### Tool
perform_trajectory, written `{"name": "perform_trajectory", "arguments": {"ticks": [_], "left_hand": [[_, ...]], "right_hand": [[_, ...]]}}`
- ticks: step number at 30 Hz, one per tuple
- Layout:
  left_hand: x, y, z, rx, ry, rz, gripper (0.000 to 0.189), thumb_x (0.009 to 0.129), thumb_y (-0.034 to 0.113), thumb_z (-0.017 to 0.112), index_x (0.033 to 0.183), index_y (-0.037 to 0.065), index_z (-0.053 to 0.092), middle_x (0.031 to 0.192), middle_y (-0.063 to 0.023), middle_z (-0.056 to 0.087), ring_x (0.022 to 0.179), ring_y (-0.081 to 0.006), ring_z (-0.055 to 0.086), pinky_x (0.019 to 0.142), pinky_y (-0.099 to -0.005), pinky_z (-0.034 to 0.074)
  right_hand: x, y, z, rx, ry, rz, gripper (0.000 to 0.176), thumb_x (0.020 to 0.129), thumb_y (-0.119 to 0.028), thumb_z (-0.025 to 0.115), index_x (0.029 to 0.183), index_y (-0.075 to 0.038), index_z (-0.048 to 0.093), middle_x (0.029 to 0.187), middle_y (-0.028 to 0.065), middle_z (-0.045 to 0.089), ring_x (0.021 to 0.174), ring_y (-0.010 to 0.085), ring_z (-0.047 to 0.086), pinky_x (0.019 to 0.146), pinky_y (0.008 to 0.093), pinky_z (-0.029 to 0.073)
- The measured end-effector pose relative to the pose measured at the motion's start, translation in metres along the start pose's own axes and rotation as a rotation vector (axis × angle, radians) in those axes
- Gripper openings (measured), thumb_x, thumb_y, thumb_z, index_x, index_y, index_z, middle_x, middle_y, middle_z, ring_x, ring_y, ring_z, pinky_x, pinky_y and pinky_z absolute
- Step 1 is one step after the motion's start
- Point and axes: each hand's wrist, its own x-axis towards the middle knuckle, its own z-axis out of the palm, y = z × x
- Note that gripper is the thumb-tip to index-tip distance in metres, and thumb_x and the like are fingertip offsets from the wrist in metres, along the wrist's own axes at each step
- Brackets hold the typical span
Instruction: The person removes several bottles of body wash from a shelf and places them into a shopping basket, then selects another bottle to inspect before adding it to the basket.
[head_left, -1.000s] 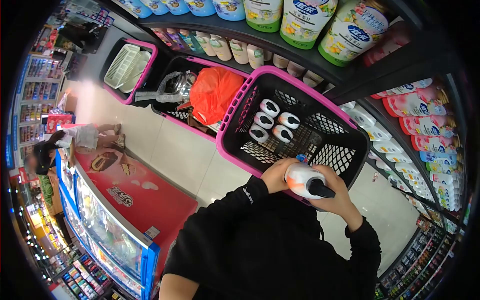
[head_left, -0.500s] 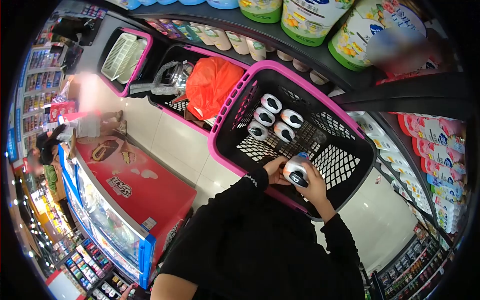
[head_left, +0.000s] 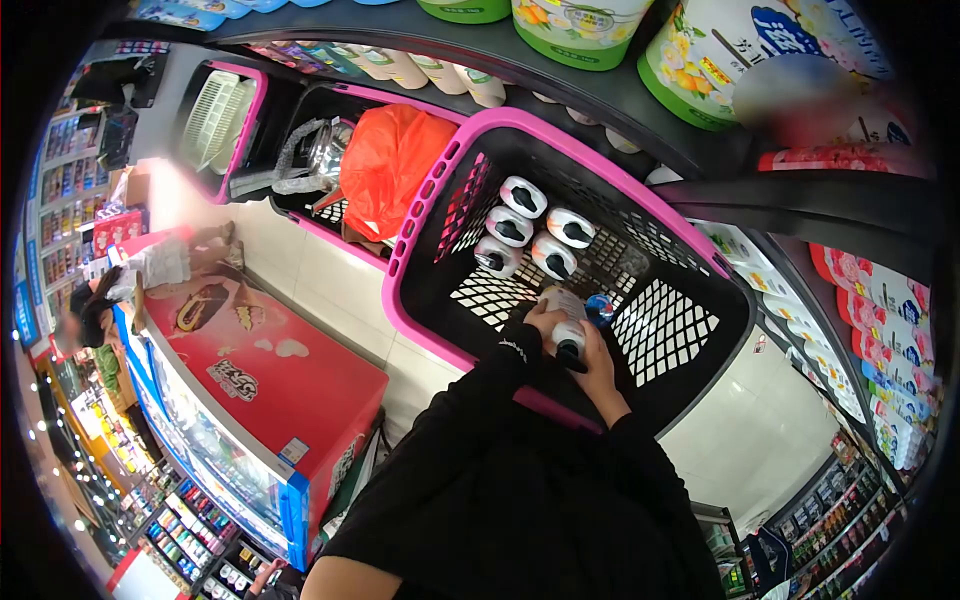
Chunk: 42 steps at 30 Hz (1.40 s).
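Observation:
Both my hands are closed round a white bottle with a black cap (head_left: pixel 568 334), low inside a black basket with a pink rim (head_left: pixel 404 250). My left hand (head_left: pixel 545 320) grips its left side, and my right hand (head_left: pixel 598 372) wraps its right side. The cap end points toward me. Just beyond my right hand lies a small blue round item (head_left: pixel 600 308). Several similar black-capped white bottles (head_left: pixel 523 197) stand in two rows at the basket's far left part.
Another basket holds an orange-red bag (head_left: pixel 390 170); a third holds a pale green rack (head_left: pixel 212 122). Shelves with large tubs (head_left: pixel 715 60) run along the top and right. A red freezer case (head_left: pixel 270 360) stands left, with a person (head_left: pixel 170 262) beyond it.
The held bottle has moved left and lower into the basket, its body more tilted, with both hands still round it. The view has shifted slightly, and the blue item now shows apart from the bottle.

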Motion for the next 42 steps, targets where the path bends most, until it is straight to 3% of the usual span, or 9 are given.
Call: {"name": "perform_trajectory", "arguments": {"ticks": [5, 7, 8, 10, 13, 19, 23, 39, 42], "left_hand": [[0.030, 0.001, -0.014, 0.136, 0.073, 0.029, 0.082, 0.067, 0.015, 0.063, 0.134, 0.004, 0.017, 0.110, -0.0213, 0.050, 0.084, -0.0273, 0.058, 0.068, -0.0362, 0.049], [0.016, 0.019, -0.007, 0.233, 0.108, 0.031, 0.085, 0.064, 0.018, 0.065, 0.133, 0.001, 0.020, 0.113, -0.0206, 0.049, 0.090, -0.0259, 0.056, 0.075, -0.0332, 0.047], [0.025, 0.017, -0.009, 0.224, 0.113, 0.030, 0.085, 0.064, 0.018, 0.065, 0.133, 0.001, 0.020, 0.113, -0.0206, 0.049, 0.090, -0.0259, 0.056, 0.075, -0.0332, 0.047], [0.057, 0.003, -0.021, 0.432, 0.140, 0.102, 0.086, 0.061, 0.020, 0.066, 0.132, 0.000, 0.022, 0.116, -0.0206, 0.047, 0.095, -0.0251, 0.054, 0.079, -0.0296, 0.045], [0.092, -0.012, -0.031, 0.474, 0.145, 0.165, 0.085, 0.062, 0.021, 0.065, 0.132, 0.000, 0.022, 0.117, -0.0201, 0.047, 0.097, -0.0250, 0.053, 0.080, -0.0295, 0.044], [0.085, 0.012, -0.031, 0.463, 0.104, 0.035, 0.086, 0.060, 0.024, 0.066, 0.132, 0.005, 0.023, 0.123, -0.0207, 0.042, 0.103, -0.0277, 0.051, 0.084, -0.0309, 0.043], [0.155, -0.030, -0.053, 0.571, 0.131, 0.225, 0.087, 0.061, 0.022, 0.066, 0.130, -0.005, 0.021, 0.115, -0.0213, 0.048, 0.095, -0.0249, 0.054, 0.077, -0.0280, 0.045], [0.215, -0.033, -0.065, 0.549, 0.067, 0.277, 0.053, 0.069, 0.020, 0.061, 0.116, 0.002, 0.046, 0.098, -0.0101, 0.059, 0.086, -0.0162, 0.055, 0.075, -0.0278, 0.044], [0.204, -0.044, -0.061, 0.517, 0.218, 0.405, 0.047, 0.077, 0.028, 0.051, 0.116, 0.002, 0.046, 0.101, -0.0144, 0.058, 0.091, -0.0225, 0.055, 0.080, -0.0315, 0.042]], "right_hand": [[0.005, 0.031, 0.019, 0.079, 0.054, 0.105, 0.066, 0.063, 0.000, 0.062, 0.123, -0.008, 0.035, 0.118, 0.0160, 0.043, 0.108, 0.0300, 0.044, 0.083, 0.0354, 0.041], [0.011, 0.057, 0.021, 0.543, -0.276, 0.621, 0.058, 0.071, -0.008, 0.059, 0.124, -0.009, 0.036, 0.119, 0.0126, 0.044, 0.106, 0.0234, 0.046, 0.074, 0.0354, 0.044], [0.016, 0.057, 0.019, 0.539, -0.286, 0.620, 0.058, 0.071, -0.008, 0.059, 0.124, -0.009, 0.036, 0.119, 0.0126, 0.044, 0.106, 0.0234, 0.046, 0.074, 0.0354, 0.044], [0.028, 0.048, 0.015, 1.037, -0.225, 1.094, 0.048, 0.080, -0.017, 0.053, 0.125, -0.010, 0.037, 0.116, 0.0095, 0.045, 0.100, 0.0188, 0.048, 0.068, 0.0362, 0.045], [0.040, 0.046, 0.032, 1.110, -0.135, 1.210, 0.042, 0.086, -0.024, 0.046, 0.125, -0.013, 0.037, 0.110, 0.0084, 0.048, 0.093, 0.0186, 0.050, 0.067, 0.0339, 0.045], [0.045, 0.081, 0.069, 1.332, -0.112, 1.045, 0.036, 0.086, -0.022, 0.048, 0.118, -0.008, 0.041, 0.104, 0.0097, 0.048, 0.091, 0.0198, 0.050, 0.070, 0.0336, 0.045], [0.049, 0.103, 0.085, 1.295, -0.122, 1.134, 0.035, 0.085, -0.021, 0.050, 0.115, -0.005, 0.041, 0.103, 0.0111, 0.048, 0.092, 0.0219, 0.050, 0.074, 0.0363, 0.045], [0.076, 0.107, 0.096, 1.207, -0.062, 1.111, 0.034, 0.085, -0.023, 0.050, 0.115, -0.005, 0.044, 0.100, 0.0058, 0.051, 0.087, 0.0185, 0.051, 0.074, 0.0303, 0.042], [0.082, 0.093, 0.089, 1.191, -0.051, 1.113, 0.036, 0.085, -0.024, 0.049, 0.117, -0.008, 0.043, 0.101, 0.0067, 0.049, 0.088, 0.0191, 0.051, 0.071, 0.0309, 0.043]]}}
